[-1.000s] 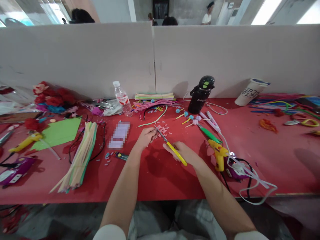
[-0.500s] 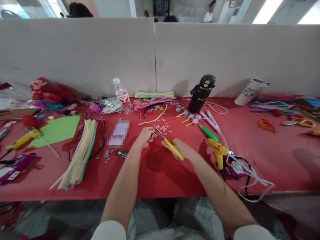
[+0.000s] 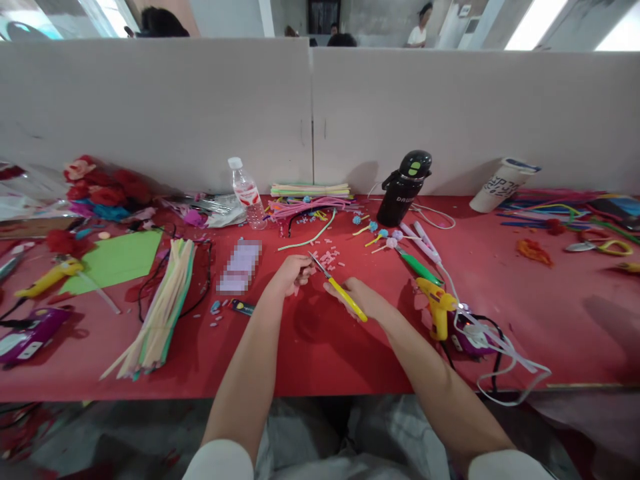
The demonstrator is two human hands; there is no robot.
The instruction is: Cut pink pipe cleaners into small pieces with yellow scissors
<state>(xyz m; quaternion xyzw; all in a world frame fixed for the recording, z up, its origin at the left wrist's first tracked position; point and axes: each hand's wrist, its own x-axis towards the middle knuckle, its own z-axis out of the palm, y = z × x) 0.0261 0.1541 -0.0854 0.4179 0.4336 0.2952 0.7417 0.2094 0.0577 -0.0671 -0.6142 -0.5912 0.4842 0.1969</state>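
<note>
My right hand (image 3: 353, 293) is closed round a pair of yellow-handled scissors (image 3: 349, 299), whose blades point up and left. The blade tips are at the fingers of my left hand (image 3: 296, 272). That hand is pinched closed; whatever sits between its fingertips is too small to make out. Small pink cut pieces (image 3: 329, 257) lie scattered on the red tabletop (image 3: 325, 360) just beyond the blades. Behind them rests a single pale green pipe cleaner (image 3: 315, 237).
A bundle of pale pipe cleaners (image 3: 165, 307) lies at left, near a green sheet (image 3: 117, 260). A plastic bottle (image 3: 246, 193) and a black flask (image 3: 403, 190) stand toward the grey partition (image 3: 200, 107). On the right are a yellow glue gun (image 3: 437, 305) and cables (image 3: 505, 360).
Both hands and the scissors hold nearly the same place. The whole view has shifted very slightly.
</note>
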